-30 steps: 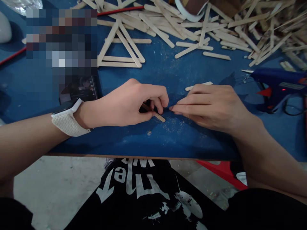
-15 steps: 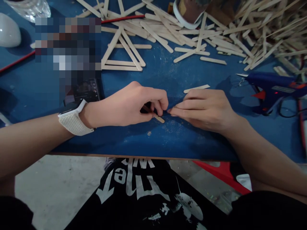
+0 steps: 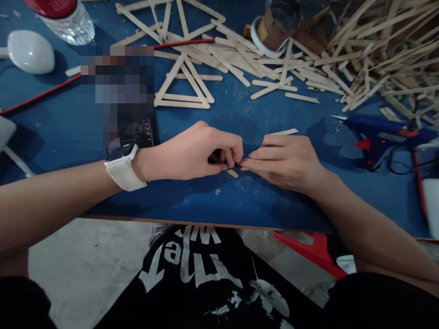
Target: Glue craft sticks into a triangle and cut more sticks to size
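My left hand (image 3: pixel 202 151), with a watch (image 3: pixel 125 164) on its wrist, is curled into a pinch above the blue table. Under its thumb, the rounded end of a wooden craft stick (image 3: pixel 232 173) pokes out; the rest is mostly covered. My right hand (image 3: pixel 288 160) has its fingers pressed together, their tips meeting my left fingertips. Whatever lies between the fingertips is too small or hidden to make out. Just behind my right hand, another craft stick (image 3: pixel 286 132) with a slanted end is partly covered.
Craft sticks joined in triangles (image 3: pixel 185 101) lie beyond my left hand, near a phone (image 3: pixel 137 132). A large heap of loose sticks (image 3: pixel 363 68) spreads across the back right. To the right stands a blue glue gun (image 3: pixel 373 130) with its cord. A bottle (image 3: pixel 73 23) is at back left.
The camera view has shifted slightly, so the table things appear lower and further in from the left. My fingertips have come closer together, and less of the stick shows under my left hand.
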